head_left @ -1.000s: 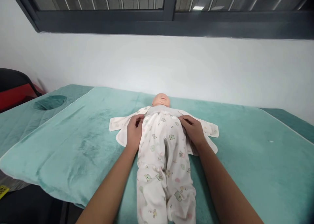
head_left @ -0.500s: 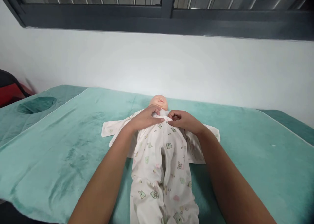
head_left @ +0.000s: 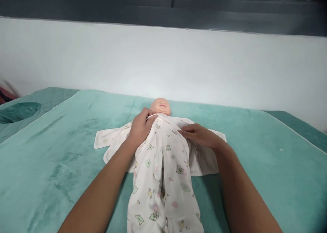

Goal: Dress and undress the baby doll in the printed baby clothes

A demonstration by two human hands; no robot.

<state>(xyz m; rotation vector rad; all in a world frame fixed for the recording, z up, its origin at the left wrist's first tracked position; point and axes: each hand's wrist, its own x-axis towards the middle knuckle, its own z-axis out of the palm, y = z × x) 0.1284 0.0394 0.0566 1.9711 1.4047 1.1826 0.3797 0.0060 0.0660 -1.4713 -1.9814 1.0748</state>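
White wall (head_left: 163, 63) beneath a dark-framed, barred window (head_left: 230, 15).

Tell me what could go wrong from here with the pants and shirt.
The left hand has the pants close below the doll's chin; pulling farther might cover the face. The right hand sits lower in the picture, so the top edge could end up crooked. The shirt lies spread at both sides and might bunch underneath.
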